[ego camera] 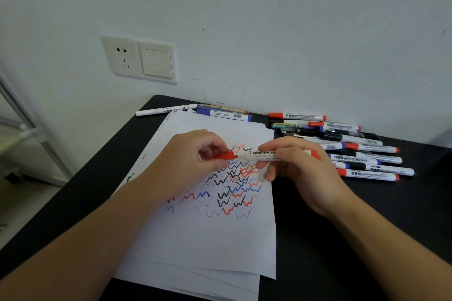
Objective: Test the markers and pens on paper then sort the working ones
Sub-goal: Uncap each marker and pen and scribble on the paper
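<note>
Left hand (193,159) pinches one red cap (226,155); right hand (296,166) grips one whiteboard marker (263,154), label "WHITEB…", over scribbled paper (220,239). Far left: three pens (215,112), one reading "ACRYLIC". Right pile (347,146): count unclear, several labelled "WHITEBOARD".

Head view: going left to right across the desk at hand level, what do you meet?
Left hand → red cap it pinches → whiteboard marker barrel → right hand gripping it → pile of markers on the black table.
</note>
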